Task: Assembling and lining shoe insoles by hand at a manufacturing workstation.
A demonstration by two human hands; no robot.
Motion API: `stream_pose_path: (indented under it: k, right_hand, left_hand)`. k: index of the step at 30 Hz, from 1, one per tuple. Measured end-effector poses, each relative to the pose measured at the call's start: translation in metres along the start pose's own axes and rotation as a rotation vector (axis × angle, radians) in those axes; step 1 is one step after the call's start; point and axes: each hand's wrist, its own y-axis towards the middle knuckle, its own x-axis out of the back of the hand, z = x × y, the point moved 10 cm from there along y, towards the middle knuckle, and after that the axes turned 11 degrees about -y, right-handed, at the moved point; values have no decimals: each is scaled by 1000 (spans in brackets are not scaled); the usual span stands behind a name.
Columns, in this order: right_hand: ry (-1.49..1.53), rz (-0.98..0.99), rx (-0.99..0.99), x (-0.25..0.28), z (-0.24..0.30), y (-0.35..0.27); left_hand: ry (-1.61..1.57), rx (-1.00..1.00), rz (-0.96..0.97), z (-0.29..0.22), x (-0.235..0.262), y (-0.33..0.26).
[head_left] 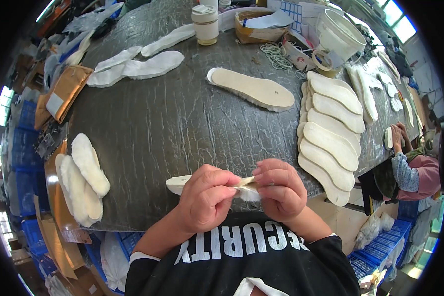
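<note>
Close to my body, at the near edge of the table, both hands pinch a small cream piece with white fluff point(249, 190), which looks like part of a fleece insole. My left hand point(206, 196) grips its left side between thumb and fingers. My right hand point(282, 191) is closed on its right side. From under my left hand a cream insole end point(176, 184) sticks out on the table; whether it belongs to the held piece is hidden. Farther off lies a single fleece-edged insole point(254, 89), cream side up.
Overlapping cream insoles point(330, 128) lie at right, fluffy insoles point(88, 172) at left. White insoles point(153, 65), a lidded jar point(205, 25), a cardboard box point(259, 29), tape point(322, 60) and a white bucket point(339, 37) stand farther back. Another person point(419, 172) works at far right.
</note>
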Motion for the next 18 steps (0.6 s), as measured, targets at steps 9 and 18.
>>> stream_pose_path:
  k: [9,18]
  right_hand:
    - [30,2,-140,2,-10,-8]
    - [265,-54,-28,11,8,9]
  left_hand:
    - [-61,232,131,11,-12,8]
    - [57,-112,187,-32,-1,23]
